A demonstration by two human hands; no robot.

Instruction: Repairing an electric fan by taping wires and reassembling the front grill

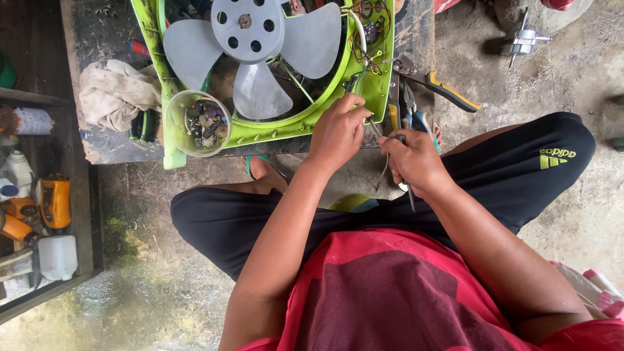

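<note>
At the far left a shelf point(78, 260) holds orange tools and white bottles, and a crumpled rag point(117, 94) lies on the low tabletop point(97, 39). Next comes a clear cup of small screws and parts point(197, 123), set against the lime-green fan housing point(312, 117), whose grey blade point(250, 49) sits exposed with the wiring bared at the right rim. The left hand point(337, 133) pinches a wire at that rim; the right hand point(415, 162), just beside it, is closed around a slim metal tool. Pliers with yellow-and-black handles point(435, 81) lie beyond. Judging by this, the fan is already opened and stripped; the wiring work looks unfinished and reassembly remains.
</note>
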